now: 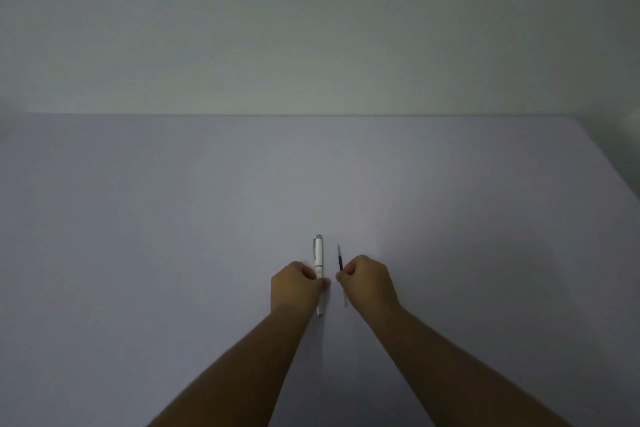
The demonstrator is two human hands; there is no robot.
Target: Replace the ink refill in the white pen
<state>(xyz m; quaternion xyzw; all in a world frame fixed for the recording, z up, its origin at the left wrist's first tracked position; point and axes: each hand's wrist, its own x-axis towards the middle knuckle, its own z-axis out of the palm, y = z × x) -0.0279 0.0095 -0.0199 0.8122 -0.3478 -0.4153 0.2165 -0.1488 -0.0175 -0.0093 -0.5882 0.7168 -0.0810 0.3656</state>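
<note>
The left hand (297, 284) pinches the white pen (319, 258) lying on the table (173, 218); just beside, the right hand (367, 282) pinches the ink refill (340, 260).

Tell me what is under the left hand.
The white pen runs beneath the left hand; its clip end and tip stick out, its middle is covered. The grip cannot be judged. Under everything lies the table.

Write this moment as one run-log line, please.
left hand: on capped white pen | right hand: pinching thin dark-tipped ink refill | pale table
</note>
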